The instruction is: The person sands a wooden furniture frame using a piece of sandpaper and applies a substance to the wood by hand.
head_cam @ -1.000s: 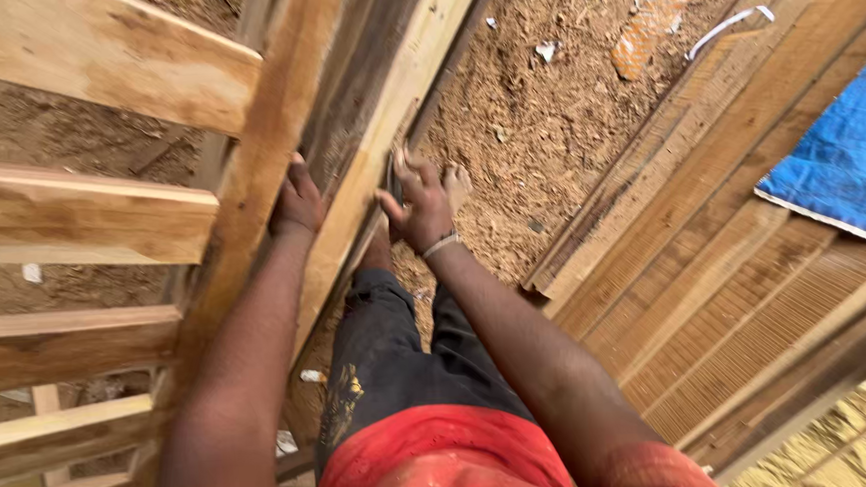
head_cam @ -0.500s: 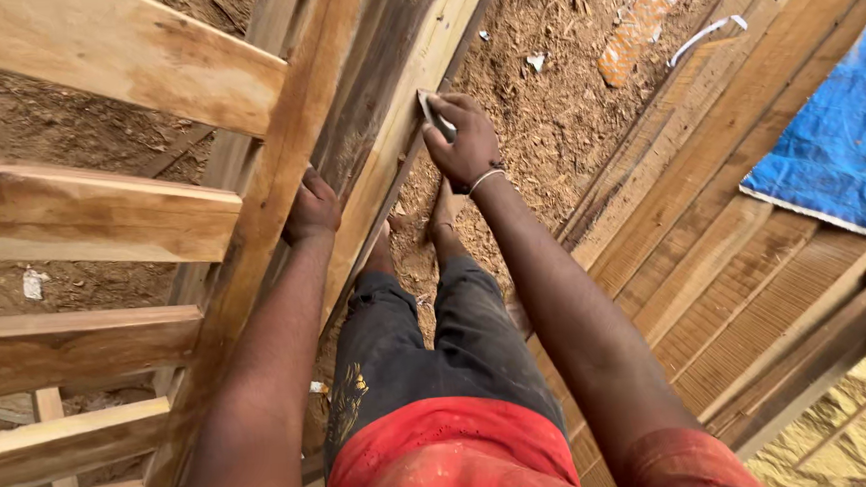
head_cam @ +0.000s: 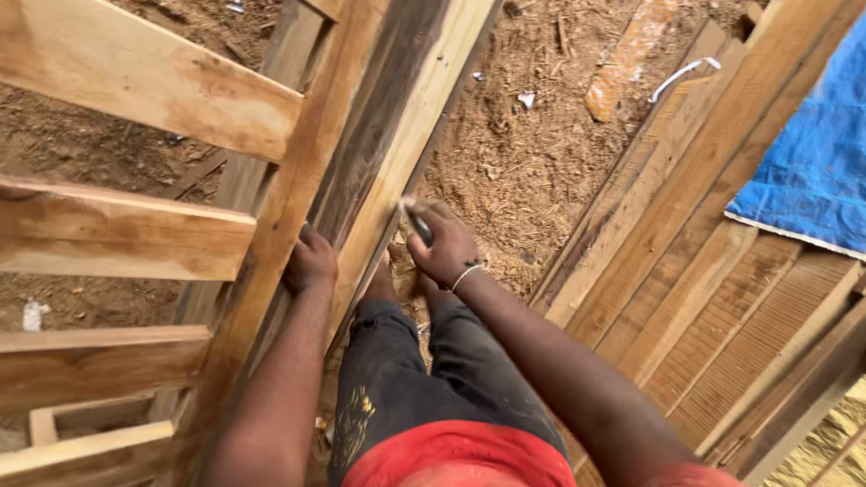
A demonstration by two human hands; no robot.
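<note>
I look down at a tall wooden frame (head_cam: 369, 177) of long pale boards with cross slats (head_cam: 102, 234) on the left. My left hand (head_cam: 309, 263) grips the edge of the frame's upright board. My right hand (head_cam: 440, 243) is closed around a small slim tool (head_cam: 415, 221), a pencil or nail by its shape, with its tip against the pale board beside the dark plank. A thin bracelet sits on my right wrist. My legs in dark trousers and a red garment show below.
Sawdust-covered ground (head_cam: 538, 157) lies beyond the frame. More long boards and ribbed planks (head_cam: 716, 286) lean at the right. A blue tarp (head_cam: 839, 158) lies at the far right. A flat wood offcut (head_cam: 632, 51) and white scraps lie on the ground.
My right hand went from flat on the board to closed around the slim tool, moving up and then back down along the board. My left hand kept its grip on the upright.
</note>
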